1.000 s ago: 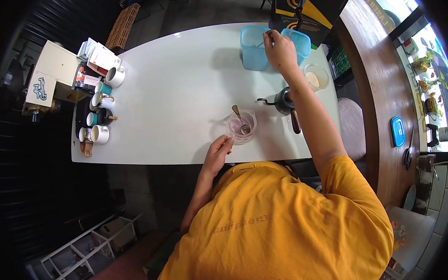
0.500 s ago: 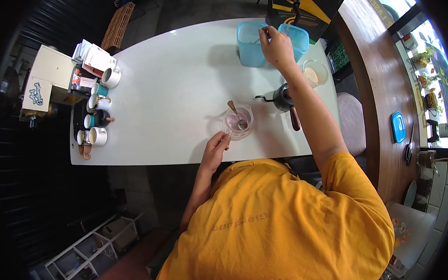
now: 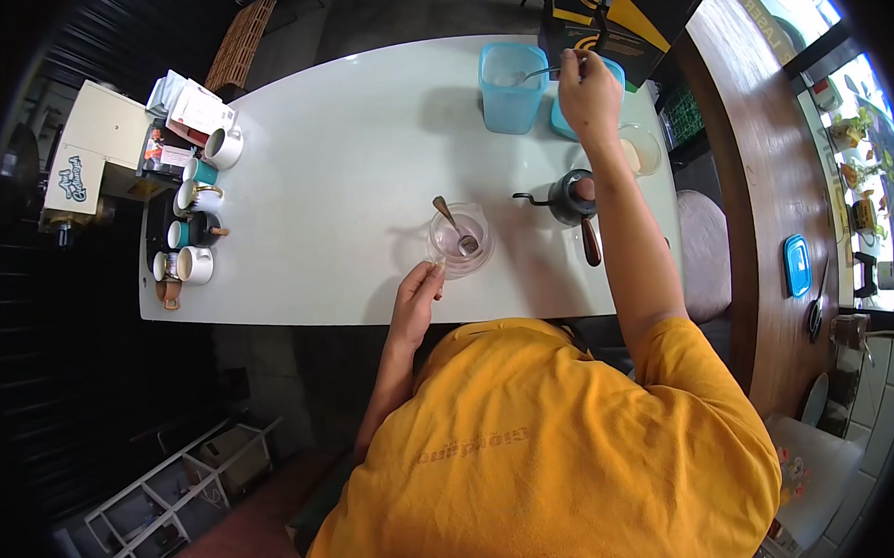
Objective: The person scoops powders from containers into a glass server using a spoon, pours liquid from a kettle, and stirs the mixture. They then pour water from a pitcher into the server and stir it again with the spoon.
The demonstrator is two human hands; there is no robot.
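Observation:
A glass cup [image 3: 481, 258] with pinkish contents stands near the table's front edge, a spoon [image 3: 446, 211] leaning in it. The fingers of my left hand [image 3: 420, 292] are pinched on the cup's handle at its left side. My right hand [image 3: 591, 95] is closed on the handle of a metal spoon [image 3: 541, 73], whose end reaches over the tall blue container [image 3: 515, 108]. Beneath and behind my right hand is a second blue container [image 3: 561, 120], partly hidden. A dark pot [image 3: 571, 200] with a thin spout and brown handle stands below my right hand.
A glass bowl [image 3: 645, 151] with pale contents sits right of my forearm. Several mugs [image 3: 197, 264] line the table's left end beside papers [image 3: 198, 110]. Black and yellow boxes [image 3: 635, 19] stand at the back right. A blue lid [image 3: 797, 266] lies on the wooden counter [image 3: 770, 355].
My right hand has moved right, away from the tall blue container, and the spoon in it shows more. The glass cup and my left hand have shifted slightly left.

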